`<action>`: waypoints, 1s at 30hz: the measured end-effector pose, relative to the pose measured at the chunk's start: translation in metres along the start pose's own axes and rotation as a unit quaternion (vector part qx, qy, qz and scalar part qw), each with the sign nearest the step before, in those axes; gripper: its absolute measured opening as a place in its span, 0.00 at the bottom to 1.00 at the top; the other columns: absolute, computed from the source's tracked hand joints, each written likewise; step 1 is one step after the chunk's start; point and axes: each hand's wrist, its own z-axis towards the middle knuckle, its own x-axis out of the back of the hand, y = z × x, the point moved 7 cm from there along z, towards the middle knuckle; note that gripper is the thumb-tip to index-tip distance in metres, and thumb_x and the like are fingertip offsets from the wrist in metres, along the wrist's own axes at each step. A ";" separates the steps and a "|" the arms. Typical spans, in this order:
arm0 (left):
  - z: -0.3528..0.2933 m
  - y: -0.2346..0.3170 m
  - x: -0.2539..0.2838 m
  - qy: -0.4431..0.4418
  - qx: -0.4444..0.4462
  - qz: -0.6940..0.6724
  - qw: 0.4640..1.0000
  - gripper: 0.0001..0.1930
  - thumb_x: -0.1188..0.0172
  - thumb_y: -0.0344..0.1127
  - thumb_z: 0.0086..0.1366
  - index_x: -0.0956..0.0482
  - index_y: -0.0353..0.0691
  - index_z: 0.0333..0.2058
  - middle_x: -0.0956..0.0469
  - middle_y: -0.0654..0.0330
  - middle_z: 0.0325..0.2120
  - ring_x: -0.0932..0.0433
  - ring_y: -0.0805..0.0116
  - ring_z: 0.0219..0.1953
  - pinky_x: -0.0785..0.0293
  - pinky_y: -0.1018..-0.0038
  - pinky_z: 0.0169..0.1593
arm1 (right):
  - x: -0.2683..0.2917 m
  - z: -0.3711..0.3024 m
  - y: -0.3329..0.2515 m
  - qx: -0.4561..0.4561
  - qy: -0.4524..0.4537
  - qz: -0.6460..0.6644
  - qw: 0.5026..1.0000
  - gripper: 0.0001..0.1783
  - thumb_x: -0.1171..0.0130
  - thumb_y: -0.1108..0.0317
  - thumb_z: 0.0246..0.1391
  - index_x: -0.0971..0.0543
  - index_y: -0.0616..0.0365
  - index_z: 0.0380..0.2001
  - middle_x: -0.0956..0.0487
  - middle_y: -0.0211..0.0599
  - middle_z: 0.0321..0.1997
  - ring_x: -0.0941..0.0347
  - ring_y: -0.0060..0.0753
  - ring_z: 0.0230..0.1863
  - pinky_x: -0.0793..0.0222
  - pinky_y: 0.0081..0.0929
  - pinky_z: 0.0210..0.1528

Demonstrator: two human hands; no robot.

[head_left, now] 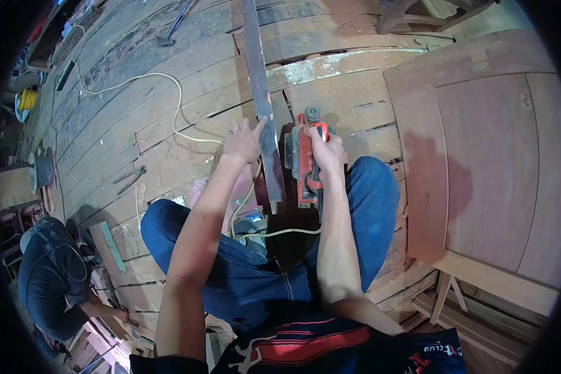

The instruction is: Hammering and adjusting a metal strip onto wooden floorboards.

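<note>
My right hand (pixel 326 151) is closed around the handle of a red and black electric planer (pixel 304 167), held between my knees. A long, narrow wooden board (pixel 256 68) runs away from me just left of the planer, a gap apart from it. Beside the board's left edge lies my left hand (pixel 243 143), fingers spread, its thumb reaching onto the wood. A pale power cord (pixel 179 100) passes beneath or behind the left hand; part of it loops across (pixel 280 234) in front of my lap.
Pliers (pixel 129 178) and a hammer (pixel 173 28) lie on the plank floor (pixel 199 81). A large wooden panel (pixel 486 168) stands at the right, a wooden frame (pixel 439 15) at the far right. Another person (pixel 53 277) crouches at the lower left near a green strip (pixel 113 247).
</note>
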 end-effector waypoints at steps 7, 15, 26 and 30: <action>0.013 -0.004 -0.012 -0.023 0.037 0.020 0.999 0.42 0.47 0.32 0.56 0.56 0.65 0.67 0.44 0.39 0.59 0.41 0.37 0.59 0.35 0.52 0.57 | 0.001 -0.001 -0.001 -0.001 -0.004 0.000 1.000 0.15 0.39 0.57 0.46 0.25 0.59 0.24 0.32 0.29 0.13 0.37 0.22 0.09 0.42 0.23 0.10; 0.005 -0.006 -0.005 -0.026 0.024 0.036 0.999 0.40 0.45 0.33 0.57 0.51 0.64 0.66 0.40 0.42 0.56 0.39 0.40 0.58 0.34 0.52 0.56 | 0.002 -0.006 -0.005 -0.016 0.002 -0.008 1.000 0.15 0.38 0.57 0.46 0.25 0.60 0.25 0.31 0.30 0.14 0.37 0.22 0.10 0.41 0.23 0.11; -0.024 -0.015 -0.009 -0.061 0.107 -0.059 0.991 0.16 0.42 0.45 0.58 0.20 0.39 0.39 0.21 0.44 0.38 0.22 0.49 0.43 0.26 0.58 0.48 | 0.002 -0.007 -0.006 -0.023 0.005 -0.009 1.000 0.17 0.38 0.56 0.45 0.24 0.60 0.26 0.30 0.30 0.14 0.36 0.22 0.11 0.39 0.23 0.13; -0.022 -0.013 -0.040 -0.082 0.102 -0.130 0.983 0.18 0.42 0.49 0.59 0.20 0.39 0.36 0.20 0.45 0.38 0.21 0.50 0.41 0.26 0.58 0.48 | -0.003 0.001 0.000 -0.003 0.002 -0.018 1.000 0.17 0.39 0.56 0.46 0.25 0.61 0.25 0.30 0.30 0.14 0.36 0.22 0.10 0.40 0.24 0.12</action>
